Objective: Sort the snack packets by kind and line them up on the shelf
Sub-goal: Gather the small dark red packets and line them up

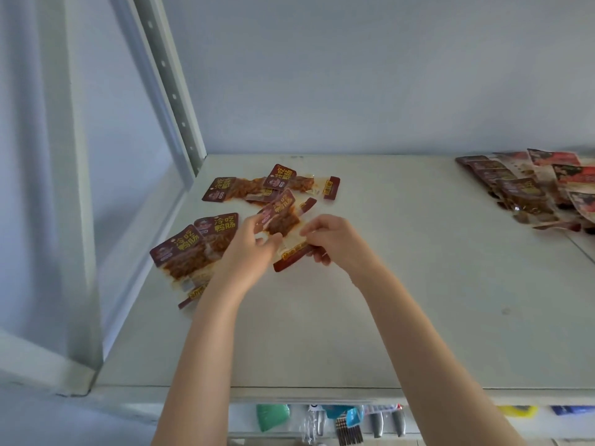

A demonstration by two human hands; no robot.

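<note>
1. Duck-intestine snack packet (282,220), dark red with a clear window: held just above the shelf (418,317), left of centre, tilted.
2. Left hand (248,249): fingers curled, pinching that packet's left edge.
3. Right hand (335,243): fingers pinching the same packet's lower red end.
4. Two like packets (280,180): lying overlapped behind the held one, near the back wall.
5. Two more like packets (193,252): overlapped at the shelf's left edge, partly covered by the left wrist.
6. Mixed packet pile (531,191): far right, well apart.
7. Perforated upright (174,94): back-left corner.
8. Hanging goods (322,420): under the shelf's front lip.
</note>
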